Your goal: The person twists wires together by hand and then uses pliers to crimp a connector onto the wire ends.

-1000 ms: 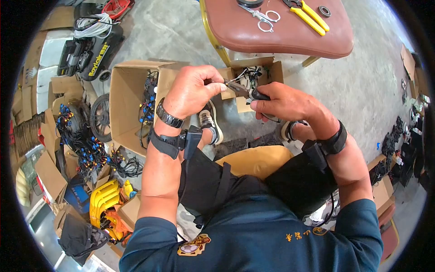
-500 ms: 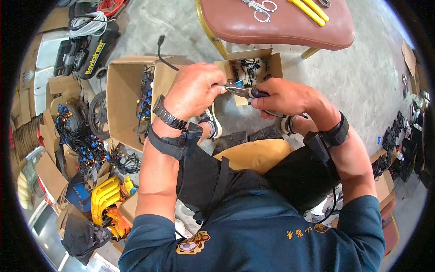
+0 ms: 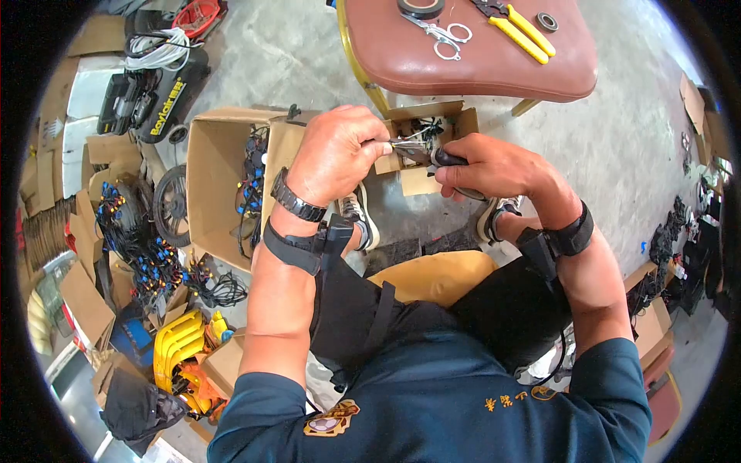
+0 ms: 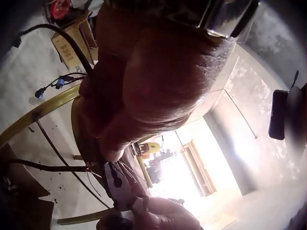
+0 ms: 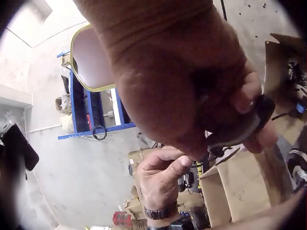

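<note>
My left hand (image 3: 338, 150) pinches a black cable (image 4: 72, 44) between thumb and fingertips. The cable loops out behind this hand, and its connector end (image 3: 293, 112) shows over the large box's edge. Thin bare-looking wires (image 4: 128, 170) stick out at the fingertips in the left wrist view. My right hand (image 3: 492, 166) grips pliers (image 4: 118, 186) by their dark handles (image 5: 238, 129). The metal nose of the pliers lies right at the left fingertips, among the thin wires. Both hands are held up over the small cardboard box (image 3: 421, 184).
A brown padded chair (image 3: 463, 73) ahead carries folding scissors (image 3: 446, 37), a yellow-handled tool (image 3: 526, 35) and a black tape roll (image 3: 421, 8). A large cardboard box (image 3: 224, 185) with cables stands left, near a heap of black cables (image 3: 147, 247) with coloured connectors.
The cable's loose end swung up beside the left hand half a second ago and now sits lower. The right hand has drawn slightly to the right with the pliers.
</note>
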### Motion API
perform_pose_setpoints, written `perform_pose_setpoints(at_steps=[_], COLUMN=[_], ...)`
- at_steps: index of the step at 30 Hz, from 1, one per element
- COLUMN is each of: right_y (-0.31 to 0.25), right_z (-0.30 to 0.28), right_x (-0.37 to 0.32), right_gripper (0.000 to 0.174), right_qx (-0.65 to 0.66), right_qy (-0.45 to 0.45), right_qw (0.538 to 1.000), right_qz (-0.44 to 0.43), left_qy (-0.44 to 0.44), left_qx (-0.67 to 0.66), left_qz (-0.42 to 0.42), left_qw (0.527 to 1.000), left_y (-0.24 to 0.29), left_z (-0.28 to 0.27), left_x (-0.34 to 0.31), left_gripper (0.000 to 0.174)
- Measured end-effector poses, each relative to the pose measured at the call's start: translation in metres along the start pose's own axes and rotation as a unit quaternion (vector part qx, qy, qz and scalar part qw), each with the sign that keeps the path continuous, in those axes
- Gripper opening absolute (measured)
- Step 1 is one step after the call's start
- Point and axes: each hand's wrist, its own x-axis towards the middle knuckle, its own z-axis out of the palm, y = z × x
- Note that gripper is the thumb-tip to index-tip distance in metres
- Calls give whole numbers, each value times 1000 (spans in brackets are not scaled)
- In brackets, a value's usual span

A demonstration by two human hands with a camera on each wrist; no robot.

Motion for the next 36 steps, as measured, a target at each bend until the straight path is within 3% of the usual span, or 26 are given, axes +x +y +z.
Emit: perform_pose_setpoints(at_steps=[3, 18, 27, 36], right_y=[-1, 4, 5, -1], right_z=[0, 4, 6, -7], right_x=[0, 2, 4, -8], right_gripper=[34, 36, 39, 36], right_qx=[35, 14, -15, 33], right_qy=[-17, -54, -12, 28], right_qw=[998, 998, 1000, 998], right_qz=[45, 22, 19, 38], left_qy=[-3, -52, -32, 42], left_qx=[26, 79, 48, -91], left_qz=[1, 58, 32, -102], left_qw=[1000, 994, 998, 990], left_y=[1, 0, -2, -9], left_z=[0, -1, -2, -2], left_x=[1, -1, 1, -1], left_gripper=[10, 13, 12, 8])
